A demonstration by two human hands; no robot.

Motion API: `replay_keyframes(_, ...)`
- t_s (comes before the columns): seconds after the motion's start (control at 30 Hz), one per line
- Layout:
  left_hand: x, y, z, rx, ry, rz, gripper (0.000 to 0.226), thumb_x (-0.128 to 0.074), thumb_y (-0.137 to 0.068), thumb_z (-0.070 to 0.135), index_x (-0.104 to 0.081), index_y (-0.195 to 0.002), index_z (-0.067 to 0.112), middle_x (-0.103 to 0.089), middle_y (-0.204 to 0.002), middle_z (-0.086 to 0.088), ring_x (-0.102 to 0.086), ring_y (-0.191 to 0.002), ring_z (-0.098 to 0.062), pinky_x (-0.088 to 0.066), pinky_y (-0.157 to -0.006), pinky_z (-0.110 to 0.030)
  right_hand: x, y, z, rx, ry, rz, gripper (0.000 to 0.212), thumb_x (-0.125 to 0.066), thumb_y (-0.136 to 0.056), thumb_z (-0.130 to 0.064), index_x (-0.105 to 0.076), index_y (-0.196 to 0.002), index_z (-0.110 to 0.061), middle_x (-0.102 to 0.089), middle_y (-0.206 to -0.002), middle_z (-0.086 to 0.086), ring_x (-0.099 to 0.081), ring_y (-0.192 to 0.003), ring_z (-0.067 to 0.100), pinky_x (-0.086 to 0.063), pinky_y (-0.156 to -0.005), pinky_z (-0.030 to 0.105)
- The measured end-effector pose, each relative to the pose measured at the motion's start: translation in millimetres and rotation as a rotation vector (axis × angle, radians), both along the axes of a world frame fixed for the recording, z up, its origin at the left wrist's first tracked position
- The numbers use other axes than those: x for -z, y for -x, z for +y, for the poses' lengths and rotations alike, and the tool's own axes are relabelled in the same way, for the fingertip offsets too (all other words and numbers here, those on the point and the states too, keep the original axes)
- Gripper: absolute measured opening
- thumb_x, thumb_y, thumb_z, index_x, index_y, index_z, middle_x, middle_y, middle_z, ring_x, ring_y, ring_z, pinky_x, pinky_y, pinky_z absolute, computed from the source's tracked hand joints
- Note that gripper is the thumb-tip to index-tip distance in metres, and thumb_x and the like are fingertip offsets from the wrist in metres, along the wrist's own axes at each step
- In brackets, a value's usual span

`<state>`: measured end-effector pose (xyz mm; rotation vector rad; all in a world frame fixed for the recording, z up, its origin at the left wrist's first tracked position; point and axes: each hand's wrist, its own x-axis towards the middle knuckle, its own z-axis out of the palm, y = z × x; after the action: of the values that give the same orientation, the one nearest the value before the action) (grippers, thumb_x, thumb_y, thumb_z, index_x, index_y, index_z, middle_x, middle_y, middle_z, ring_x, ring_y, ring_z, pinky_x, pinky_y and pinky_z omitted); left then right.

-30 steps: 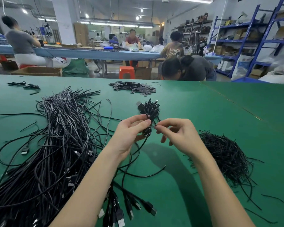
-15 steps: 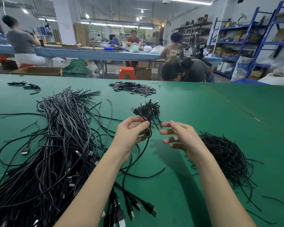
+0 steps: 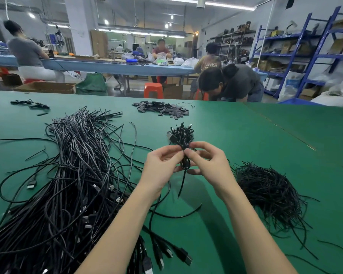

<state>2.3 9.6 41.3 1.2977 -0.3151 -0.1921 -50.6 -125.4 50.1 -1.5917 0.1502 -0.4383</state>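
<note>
A coiled black cable bundle [image 3: 181, 135] is held up above the green table [image 3: 246, 139]. My left hand [image 3: 162, 165] grips it from the left, thumb and fingers curled round its waist. From the right, my right hand [image 3: 206, 161] pinches a thin black twist tie [image 3: 183, 180] at the same spot; the tie's loose end hangs down between my wrists. A USB plug sticks out of the bundle's top left.
A big heap of loose black USB cables [image 3: 67, 184] covers the table's left side. A pile of black twist ties [image 3: 265, 190] lies to the right. Small dark flat pieces [image 3: 160, 108] sit at the far edge, and a tied cable [image 3: 31, 103] far left. People work at benches beyond.
My right hand, open and apart from the bundle half a second ago, has come back to it and now pinches the tie there. The left hand keeps its grip.
</note>
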Motion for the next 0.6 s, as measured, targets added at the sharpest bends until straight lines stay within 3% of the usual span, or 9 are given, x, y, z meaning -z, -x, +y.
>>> replay_keyframes(0.1,1,-2,1,-0.043,-0.243,-0.117,0.023,-0.067,-0.095,0.020,-0.071,-0.117,0.020,-0.076,-0.101,0.005,-0.072,-0.090,-0.006,-0.055,-0.084,-0.023,3,-13,-4,0.042,-0.147,0.038,0.012,-0.077,-0.088,-0.010,-0.071,-0.099,-0.012,-0.069,-0.083,0.009,-0.067,-0.067,0.017,-0.058,-0.058,0.027)
replay_keyframes(0.17,2,-3,5,-0.065,-0.367,-0.163,0.027,-0.066,-0.095,0.030,-0.067,-0.121,0.026,-0.071,-0.108,0.012,-0.067,-0.091,-0.002,-0.051,-0.083,-0.018,4,-28,-14,0.113,-0.253,0.072,0.012,-0.077,-0.088,-0.009,-0.070,-0.097,-0.011,-0.070,-0.088,0.010,-0.065,-0.066,0.020,-0.057,-0.056,0.025)
replay_keyframes(0.3,5,-7,10,-0.066,-0.393,-0.120,0.022,-0.066,-0.094,0.033,-0.068,-0.115,0.026,-0.068,-0.110,0.014,-0.065,-0.093,-0.002,-0.054,-0.092,-0.028,5,-75,-42,0.255,-0.263,0.152,0.018,-0.078,-0.088,-0.013,-0.069,-0.103,-0.012,-0.069,-0.090,0.010,-0.063,-0.065,0.020,-0.058,-0.054,0.024)
replay_keyframes(0.43,9,-11,12,-0.054,-0.410,-0.093,0.008,-0.065,-0.093,0.035,-0.069,-0.099,0.031,-0.068,-0.103,0.014,-0.066,-0.095,-0.008,-0.054,-0.096,-0.038,3,-131,-62,0.371,-0.232,0.192,0.018,-0.079,-0.087,-0.017,-0.068,-0.102,-0.014,-0.068,-0.096,0.009,-0.060,-0.044,0.009,-0.059,-0.060,0.026)
replay_keyframes(0.53,14,-12,11,-0.048,-0.426,-0.088,0.007,-0.066,-0.092,0.035,-0.069,-0.095,0.030,-0.068,-0.100,0.013,-0.067,-0.092,-0.009,-0.054,-0.095,-0.040,3,-169,-65,0.412,-0.232,0.195,0.014,-0.073,-0.090,-0.010,-0.061,-0.086,-0.017,-0.067,-0.097,0.013,-0.058,-0.055,0.017,-0.058,-0.059,0.029)
replay_keyframes(0.6,16,-13,11,-0.049,-0.432,-0.083,0.008,-0.066,-0.091,0.036,-0.069,-0.095,0.029,-0.069,-0.099,0.013,-0.067,-0.091,-0.009,-0.055,-0.094,-0.041,8,-186,-63,0.399,-0.141,0.258,0.012,-0.066,-0.091,-0.006,-0.063,-0.092,-0.017,-0.067,-0.099,0.014,-0.060,-0.062,0.022,-0.061,-0.068,0.034)
